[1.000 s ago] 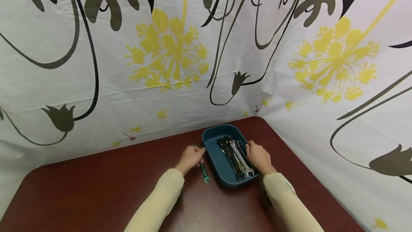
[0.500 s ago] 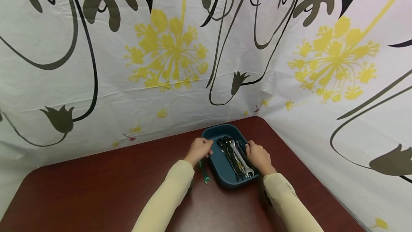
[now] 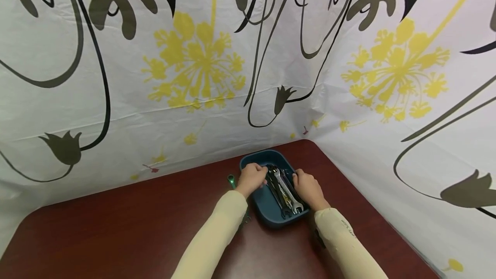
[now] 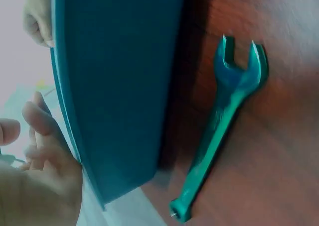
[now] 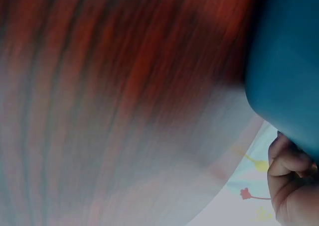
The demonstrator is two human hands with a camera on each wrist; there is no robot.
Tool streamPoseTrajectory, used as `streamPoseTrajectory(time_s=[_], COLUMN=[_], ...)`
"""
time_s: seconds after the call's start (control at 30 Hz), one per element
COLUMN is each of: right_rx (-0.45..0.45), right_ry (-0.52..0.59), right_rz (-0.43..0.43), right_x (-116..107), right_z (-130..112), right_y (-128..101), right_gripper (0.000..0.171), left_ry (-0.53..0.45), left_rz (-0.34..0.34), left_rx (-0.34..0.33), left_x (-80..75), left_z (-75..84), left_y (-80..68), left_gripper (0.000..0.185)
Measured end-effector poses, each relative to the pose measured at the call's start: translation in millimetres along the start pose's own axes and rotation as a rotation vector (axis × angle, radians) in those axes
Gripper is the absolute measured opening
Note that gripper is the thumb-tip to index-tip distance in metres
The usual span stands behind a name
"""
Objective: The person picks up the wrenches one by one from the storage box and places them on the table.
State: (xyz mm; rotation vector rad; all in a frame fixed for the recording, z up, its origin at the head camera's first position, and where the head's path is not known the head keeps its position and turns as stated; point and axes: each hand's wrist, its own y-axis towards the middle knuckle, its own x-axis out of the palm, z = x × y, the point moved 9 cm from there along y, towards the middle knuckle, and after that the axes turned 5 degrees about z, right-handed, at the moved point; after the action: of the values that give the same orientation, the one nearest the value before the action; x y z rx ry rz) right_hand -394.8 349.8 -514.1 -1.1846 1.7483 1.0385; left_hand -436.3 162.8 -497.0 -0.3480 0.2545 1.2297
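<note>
A blue plastic tray [image 3: 267, 218] stands on the table, holding a pile of black and silver combination wrenches [image 3: 284, 190]. My right hand [image 3: 310, 188] grips the tray's right rim, its fingers curled at the wall in the right wrist view. Over the tray's left rim reaches my left hand [image 3: 252, 178], its fingertips close to the ring ends of the wrenches. Thumb and fingers stand apart with nothing between them in the left wrist view. A green combination wrench [image 4: 219, 124] lies on the table left of the tray, partly hidden by the left forearm in the head view.
The dark red-brown table [image 3: 135, 227] has a rounded far corner just behind the tray. Patterned white sheeting [image 3: 174, 132] hangs along the table's back and right edges.
My left hand has left the green wrench and moved right, over the tray's rim to the wrench pile. The right hand keeps its grip on the tray. The head view has shifted slightly.
</note>
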Motion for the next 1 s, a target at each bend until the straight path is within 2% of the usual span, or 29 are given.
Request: streamPoseTrajectory(time_s=[0.17, 0.37, 0.5, 0.77, 1.0], right_rx=[-0.013, 0.018, 0.026, 0.042, 0.026], right_ry=[0.006, -0.030, -0.033, -0.038, -0.014], right_rz=[0.014, 0.010, 0.012, -0.009, 0.006], right_x=[0.0, 0.7, 1.0, 1.2, 3.0], right_z=[-0.3, 2.1, 2.8, 4.8, 3.5], right_y=[1.3, 1.8, 0.8, -2.2, -2.2], right_gripper=[0.030, 0.031, 0.030, 0.034, 0.034], left_ry=[-0.020, 0.082, 0.113, 0.107, 0.047], left_rz=[-0.002, 0.023, 0.025, -0.001, 0.070], left_rx=[0.015, -0.007, -0.017, -0.022, -0.040], left_x=[12.5, 22.2, 28.0, 43.3, 41.8], left_z=[6.7, 3.5, 1.4, -3.8, -10.2], left_y=[3.9, 5.5, 6.3, 8.2, 14.0], left_gripper=[0.025, 0.025, 0.026, 0.026, 0.023])
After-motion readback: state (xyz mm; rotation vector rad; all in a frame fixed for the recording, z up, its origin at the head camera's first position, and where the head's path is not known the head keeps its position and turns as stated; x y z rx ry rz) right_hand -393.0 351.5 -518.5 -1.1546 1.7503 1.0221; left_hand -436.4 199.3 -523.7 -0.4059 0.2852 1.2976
